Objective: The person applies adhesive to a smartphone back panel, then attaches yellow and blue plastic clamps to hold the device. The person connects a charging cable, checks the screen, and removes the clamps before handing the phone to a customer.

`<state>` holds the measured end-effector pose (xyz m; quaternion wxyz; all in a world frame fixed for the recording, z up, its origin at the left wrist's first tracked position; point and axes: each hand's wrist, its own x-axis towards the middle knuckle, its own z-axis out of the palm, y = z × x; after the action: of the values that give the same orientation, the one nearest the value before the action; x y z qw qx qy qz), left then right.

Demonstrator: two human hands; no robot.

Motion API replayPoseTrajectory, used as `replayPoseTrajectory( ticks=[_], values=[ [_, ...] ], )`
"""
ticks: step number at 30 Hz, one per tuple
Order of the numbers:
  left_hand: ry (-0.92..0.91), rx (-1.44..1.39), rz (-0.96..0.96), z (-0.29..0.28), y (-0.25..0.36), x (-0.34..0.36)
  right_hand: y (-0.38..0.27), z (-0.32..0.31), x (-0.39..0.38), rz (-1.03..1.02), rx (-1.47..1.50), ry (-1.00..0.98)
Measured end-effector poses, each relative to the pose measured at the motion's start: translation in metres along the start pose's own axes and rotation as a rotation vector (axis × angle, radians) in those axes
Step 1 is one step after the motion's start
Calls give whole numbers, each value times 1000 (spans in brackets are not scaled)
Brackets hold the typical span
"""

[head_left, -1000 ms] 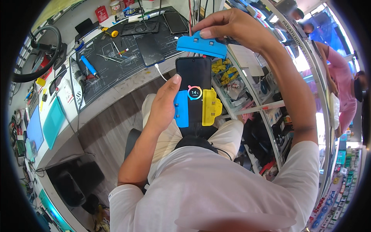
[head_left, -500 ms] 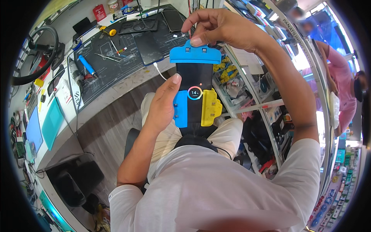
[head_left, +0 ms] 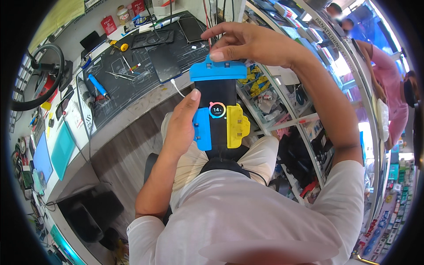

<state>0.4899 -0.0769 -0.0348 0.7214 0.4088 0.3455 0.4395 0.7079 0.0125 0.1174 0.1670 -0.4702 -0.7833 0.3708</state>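
Note:
A black phone point(head_left: 216, 93) with a lit ring on its dark screen is held upright over my lap. My left hand point(head_left: 182, 123) wraps round its left edge, the thumb lying along the side above a blue clamp clip point(head_left: 202, 129). Across the top end sits a wide blue clamp clip point(head_left: 218, 71). On its tab my right hand point(head_left: 234, 46) pinches with thumb and fingers. A yellow clamp clip point(head_left: 236, 126) grips the right edge of the phone. The back of the phone is hidden.
Beyond my hands, a workbench with a black mat point(head_left: 128, 84) bears another phone point(head_left: 163, 64) on a white cable, a blue pen-shaped tool point(head_left: 97, 85), and tweezers point(head_left: 120, 76). Glass shelves point(head_left: 282, 95) with parts stand close at right. A person in pink point(head_left: 391, 92) is behind them.
The phone with its clips sits slightly lower and further left in the picture, and both hands have shifted with it. The bench has also shifted a little in view. Both grips look the same.

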Motion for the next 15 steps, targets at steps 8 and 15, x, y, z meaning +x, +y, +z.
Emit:
replayPoseTrajectory(
  ticks=[8,15],
  values=[
    [-52,-324,-23,22,27,15,60,-1,-86,-43,489,482],
    [-347,-165,-50,118,99,102,143,78,-259,365,734,908]
  ],
)
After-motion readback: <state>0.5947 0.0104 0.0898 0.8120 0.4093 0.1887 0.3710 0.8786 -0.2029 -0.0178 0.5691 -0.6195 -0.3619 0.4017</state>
